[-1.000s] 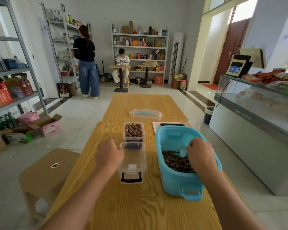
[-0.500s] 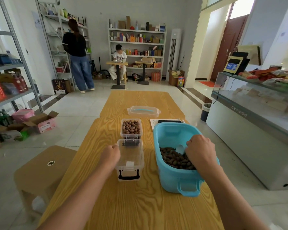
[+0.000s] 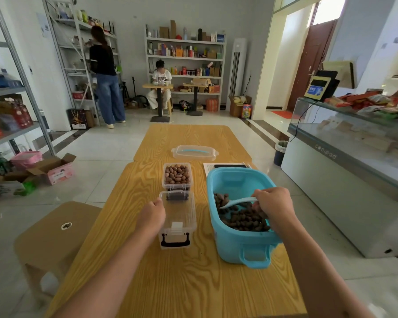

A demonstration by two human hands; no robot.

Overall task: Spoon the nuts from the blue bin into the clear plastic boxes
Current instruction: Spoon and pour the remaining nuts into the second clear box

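We find the right hand [image 3: 272, 206] inside the blue bin [image 3: 237, 244], fingers curled round the handle of a pale blue spoon [image 3: 238, 201]; the spoon's bowl points left and lies low over the nuts [image 3: 241, 218], though we cannot tell whether it carries any. The nuts are dark brown and cover the near part of the bin's floor, directly beneath and beside that hand. The left hand [image 3: 151, 214] rests against the left wall of the nearer clear plastic box [image 3: 177, 218]; its fingers are bent toward the box, and we cannot tell from this angle whether they grip it or merely press on it. This box stands just left of the bin, between the two hands, with a black handle on its near end and a white latch above it; it appears to hold no nuts. Directly behind it, touching or nearly so, stands a second clear plastic box [image 3: 177, 176] filled close to the rim with lighter brown nuts. Farther back on the table [image 3: 170, 283] lies a clear lid [image 3: 194, 152] with a blue strip, well apart from both boxes. Behind the bin we note a dark flat device lying on a white sheet [image 3: 208, 167]. All containers stand upright on the table.
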